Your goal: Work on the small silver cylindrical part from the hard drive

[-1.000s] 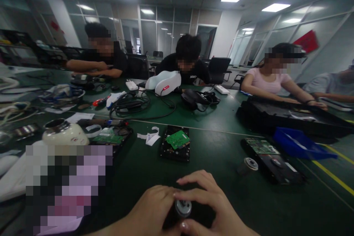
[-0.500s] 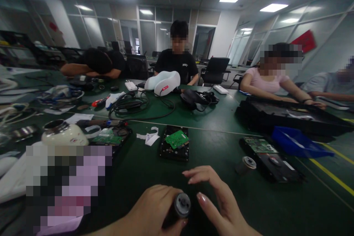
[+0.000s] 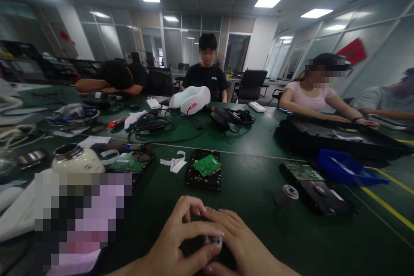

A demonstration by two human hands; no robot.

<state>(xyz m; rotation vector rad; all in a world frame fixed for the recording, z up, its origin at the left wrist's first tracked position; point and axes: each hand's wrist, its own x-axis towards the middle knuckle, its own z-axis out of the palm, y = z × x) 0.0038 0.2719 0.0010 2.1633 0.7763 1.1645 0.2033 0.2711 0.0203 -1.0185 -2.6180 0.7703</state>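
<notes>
So, counting two cylinders: one cylinder (image 3: 216, 240) is sitting at bottom centre, between the hands; the second cylinder (image 3: 286, 196) is standing right of centre on the table (image 3: 246, 181), just beside the right drive (image 3: 323, 195). Three drives total: the centre drive (image 3: 203, 183) is carrying a skewed green board (image 3: 207, 164), and the left drive (image 3: 145, 164) is lying left of it. One jar (image 3: 77, 160) is sitting at left. Four other people (image 3: 205, 79) are sitting across the upper half.

Materials: cylinder tops are showing as round, greyish metal. Drives are reading flat, black, rectangular. Table is looking smooth, dark green. Jar is bulging, cream, glossy, wide-mouthed.

Pose: left hand (image 3: 177, 233) is arching in from lower left, thumb and forefinger bending around the cylinder's top; can't tell how tightly they're pressing. Right hand (image 3: 244, 238) is wrapping its side, fingers closed around it. Lower end is hidden.
</notes>
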